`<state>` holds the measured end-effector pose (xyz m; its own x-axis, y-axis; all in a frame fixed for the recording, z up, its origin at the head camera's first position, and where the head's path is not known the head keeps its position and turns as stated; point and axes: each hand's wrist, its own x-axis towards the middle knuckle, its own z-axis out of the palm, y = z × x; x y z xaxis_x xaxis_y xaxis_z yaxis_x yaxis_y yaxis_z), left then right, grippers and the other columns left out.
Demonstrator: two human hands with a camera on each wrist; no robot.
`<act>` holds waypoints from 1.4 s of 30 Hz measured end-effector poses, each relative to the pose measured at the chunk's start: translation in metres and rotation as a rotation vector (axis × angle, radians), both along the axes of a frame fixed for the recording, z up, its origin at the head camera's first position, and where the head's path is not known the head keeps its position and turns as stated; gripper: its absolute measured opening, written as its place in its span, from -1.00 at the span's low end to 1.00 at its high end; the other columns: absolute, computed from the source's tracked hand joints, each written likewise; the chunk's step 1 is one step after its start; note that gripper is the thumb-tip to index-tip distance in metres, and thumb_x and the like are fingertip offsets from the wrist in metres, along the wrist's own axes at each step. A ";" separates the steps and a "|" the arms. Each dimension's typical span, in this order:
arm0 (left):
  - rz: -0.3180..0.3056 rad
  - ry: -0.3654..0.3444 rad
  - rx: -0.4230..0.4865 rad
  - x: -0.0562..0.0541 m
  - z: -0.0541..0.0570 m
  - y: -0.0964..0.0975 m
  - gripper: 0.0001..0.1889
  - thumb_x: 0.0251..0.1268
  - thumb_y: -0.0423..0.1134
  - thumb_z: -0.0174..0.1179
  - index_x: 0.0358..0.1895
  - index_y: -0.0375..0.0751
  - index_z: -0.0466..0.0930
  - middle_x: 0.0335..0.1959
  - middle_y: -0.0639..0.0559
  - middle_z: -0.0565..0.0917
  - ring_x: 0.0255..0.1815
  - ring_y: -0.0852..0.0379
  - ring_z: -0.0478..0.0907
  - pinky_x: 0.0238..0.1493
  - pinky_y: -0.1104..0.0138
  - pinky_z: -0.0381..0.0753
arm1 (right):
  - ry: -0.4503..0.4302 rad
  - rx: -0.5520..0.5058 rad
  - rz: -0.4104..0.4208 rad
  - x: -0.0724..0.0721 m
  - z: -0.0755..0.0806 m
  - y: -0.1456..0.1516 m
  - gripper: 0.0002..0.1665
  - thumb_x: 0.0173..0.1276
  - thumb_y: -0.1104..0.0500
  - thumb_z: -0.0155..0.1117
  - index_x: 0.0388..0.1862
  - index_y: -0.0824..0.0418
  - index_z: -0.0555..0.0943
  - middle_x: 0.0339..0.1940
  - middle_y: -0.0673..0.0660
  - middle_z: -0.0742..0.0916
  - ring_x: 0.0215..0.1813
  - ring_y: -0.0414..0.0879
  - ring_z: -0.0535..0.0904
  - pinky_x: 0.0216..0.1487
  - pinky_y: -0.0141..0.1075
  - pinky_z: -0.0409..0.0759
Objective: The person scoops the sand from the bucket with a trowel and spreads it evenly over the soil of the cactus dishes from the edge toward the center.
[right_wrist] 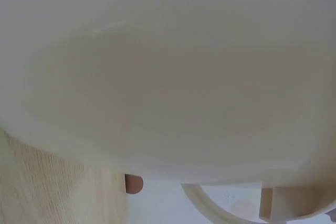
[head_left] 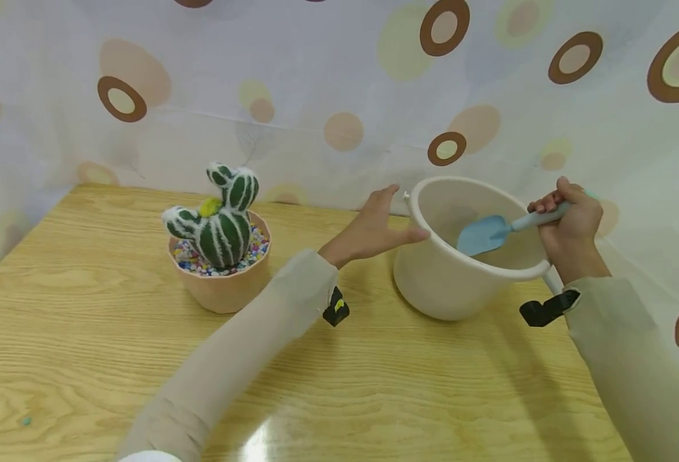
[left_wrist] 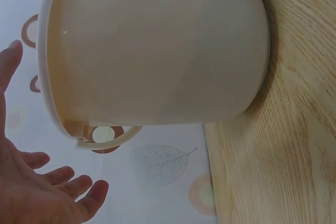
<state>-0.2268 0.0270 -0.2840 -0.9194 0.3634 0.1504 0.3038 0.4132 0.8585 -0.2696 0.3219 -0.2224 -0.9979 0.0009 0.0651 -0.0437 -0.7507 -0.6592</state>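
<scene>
A cream plastic bucket (head_left: 443,292) stands on the wooden table at the right. My right hand (head_left: 573,221) grips the pale handle of a light-blue trowel (head_left: 484,234), whose blade is inside the bucket's mouth. To the bucket's left, my left hand (head_left: 374,228) is spread beside the rim, its thumb close to the edge. In the left wrist view the left hand (left_wrist: 37,182) shows relaxed fingers apart from the bucket (left_wrist: 157,51), and it holds nothing. The right wrist view is filled by the bucket's outer wall (right_wrist: 173,87); the trowel is hidden there.
A potted cactus (head_left: 221,237) with a yellow flower stands left of my left hand, in a peach pot (head_left: 221,292) with coloured pebbles. Behind the wooden table (head_left: 339,385) hangs a patterned cloth (head_left: 316,70). A small green bit (head_left: 26,421) lies at the front left.
</scene>
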 end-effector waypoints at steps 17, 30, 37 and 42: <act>-0.041 0.055 0.022 -0.004 0.000 0.025 -0.02 0.00 0.04 0.43 0.43 -0.24 0.06 0.43 -0.17 0.11 0.42 0.01 0.12 0.38 0.15 0.28 | 0.066 0.783 0.055 0.000 -0.005 -0.010 -0.60 0.32 0.30 0.24 -0.74 0.28 0.51 -0.78 0.08 0.52 -0.62 -0.10 0.46 -0.39 -0.38 0.55; -0.053 0.049 -0.001 -0.003 0.000 0.020 0.00 0.08 0.04 0.38 0.51 -0.15 -0.03 0.49 -0.21 -0.02 0.49 -0.06 0.06 0.41 0.07 0.24 | 0.069 1.049 0.168 -0.010 -0.007 -0.022 -0.56 0.38 0.27 0.16 -0.76 0.17 0.48 -0.74 -0.02 0.49 -0.57 -0.15 0.35 -0.41 -0.38 0.41; -0.048 0.066 -0.059 -0.001 -0.001 0.020 0.04 0.12 0.07 0.34 0.52 -0.14 -0.15 0.51 -0.21 -0.07 0.43 -0.11 0.18 0.40 0.11 0.27 | 0.018 0.919 0.302 -0.007 -0.007 -0.020 -0.55 0.43 0.29 0.08 -0.73 0.17 0.44 -0.73 0.02 0.47 -0.58 -0.12 0.33 -0.25 -0.39 0.46; -0.054 0.085 -0.071 -0.001 -0.001 0.021 0.02 0.13 0.07 0.34 0.52 -0.14 -0.13 0.50 -0.20 -0.04 0.41 -0.10 0.19 0.38 0.07 0.28 | 0.001 0.776 0.310 -0.005 -0.007 -0.018 -0.58 0.46 0.29 0.04 -0.68 0.19 0.42 -0.72 0.05 0.48 -0.60 -0.11 0.37 -0.17 -0.38 0.54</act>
<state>-0.2276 0.0483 -0.2850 -0.8834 0.4242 0.1994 0.3977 0.4533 0.7977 -0.2747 0.3042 -0.2291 -0.9456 -0.3189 -0.0648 0.0890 -0.0619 -0.9941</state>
